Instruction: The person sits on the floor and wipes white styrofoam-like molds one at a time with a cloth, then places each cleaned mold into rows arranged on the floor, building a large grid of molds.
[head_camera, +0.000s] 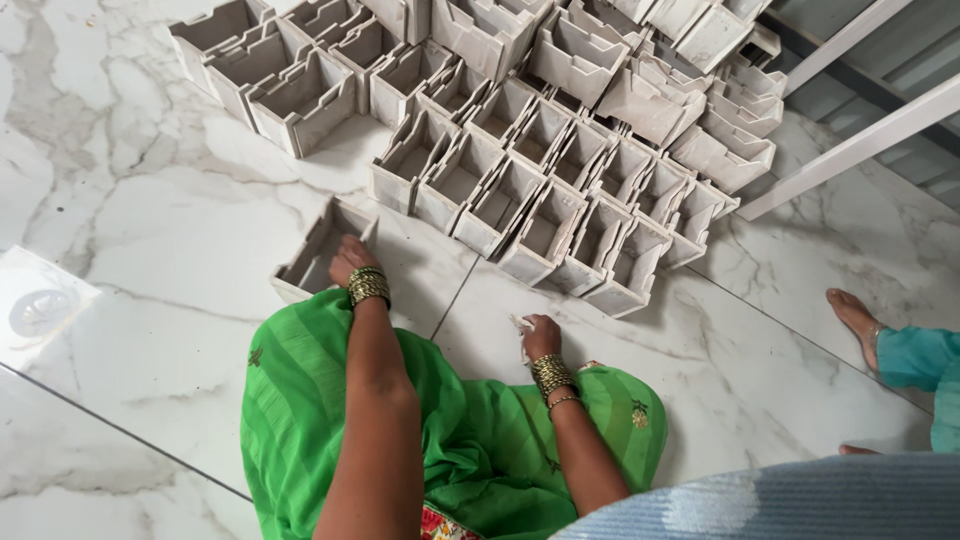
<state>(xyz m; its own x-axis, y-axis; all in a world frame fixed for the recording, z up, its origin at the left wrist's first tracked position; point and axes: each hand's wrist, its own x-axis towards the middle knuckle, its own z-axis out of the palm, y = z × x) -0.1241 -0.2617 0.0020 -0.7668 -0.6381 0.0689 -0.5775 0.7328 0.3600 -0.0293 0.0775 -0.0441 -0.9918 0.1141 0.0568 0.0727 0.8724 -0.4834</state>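
Roughly thirty white trays (545, 150), left hand (347, 258) on one tray (318, 252), right hand (541, 337) gripping cloth (521, 326)

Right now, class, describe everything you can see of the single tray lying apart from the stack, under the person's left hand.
The lone tray is a small open-topped box, whitish-grey, plastic or cast by its look, with thin walls and a notched rim. It sits upright on the white marble floor, turned at an angle, clearly apart from the packed rows of like trays. The left hand rests on its near right edge. Green cloth covers its near corner. It appears empty.
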